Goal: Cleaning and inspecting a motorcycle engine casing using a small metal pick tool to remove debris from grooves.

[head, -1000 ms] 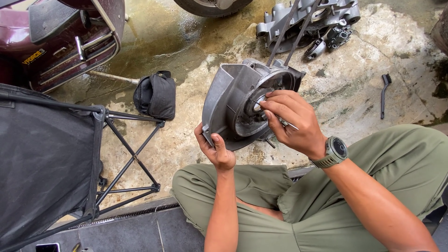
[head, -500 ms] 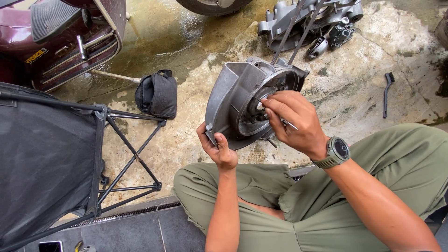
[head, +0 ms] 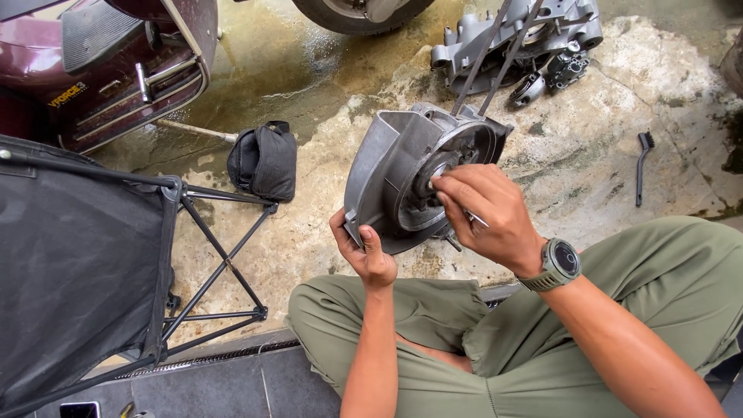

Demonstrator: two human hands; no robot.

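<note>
Just the one camera here, strapped to the person's head and pointing steeply down over their lap at the concrete floor (head: 325, 255). It sits pretty close: both forearms run in from the bottom edge, and the view reaches out to a scooter's side (head: 116, 85) at top left.

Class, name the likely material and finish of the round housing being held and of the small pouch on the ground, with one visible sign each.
Housing: probably cast aluminium, matte grey, dull sheen and moulded ribs. Pouch: apparently black woven fabric, soft folds, strap loop.
</note>
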